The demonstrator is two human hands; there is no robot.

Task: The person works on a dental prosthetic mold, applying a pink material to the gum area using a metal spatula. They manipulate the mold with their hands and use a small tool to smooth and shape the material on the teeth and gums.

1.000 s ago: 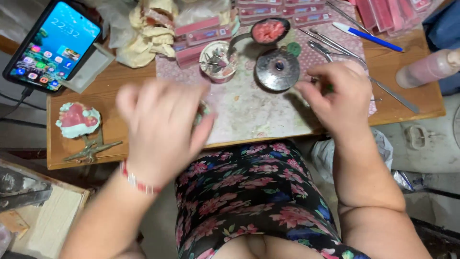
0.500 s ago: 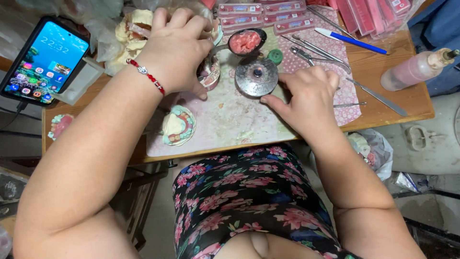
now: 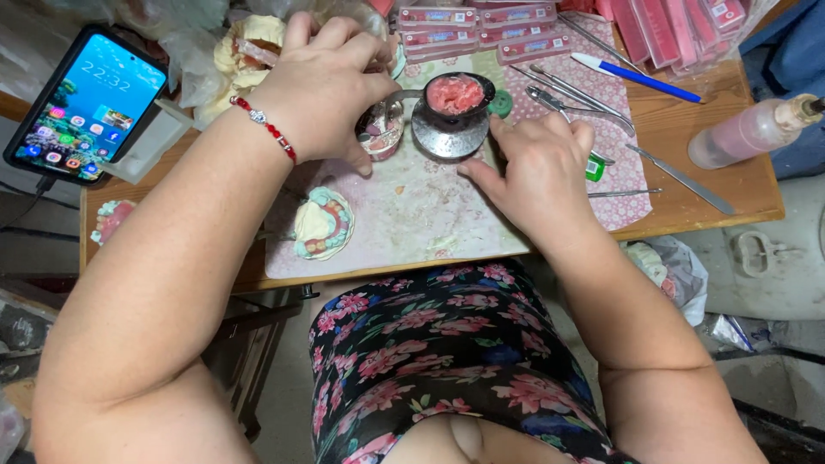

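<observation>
Reaching across the desk [image 3: 687, 163], a person's left hand [image 3: 322, 86] curls its fingers [image 3: 365, 159] loosely over a small pink-smeared cup [image 3: 378, 133] near the far edge, beside a metal ladle of pink wax [image 3: 455, 94]. The cup looks light, rigid and likely slick, best gripped round its rim. The right hand [image 3: 537, 176] rests flat, fingers spread and empty, on the mat [image 3: 412, 215].

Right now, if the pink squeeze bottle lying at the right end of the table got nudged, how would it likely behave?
The pink squeeze bottle lies on its side near the table edge, so it would probably roll. It looks like soft plastic, likely light and a little squashy. Its nozzle end overhangs the edge, so it could drop off.
</observation>
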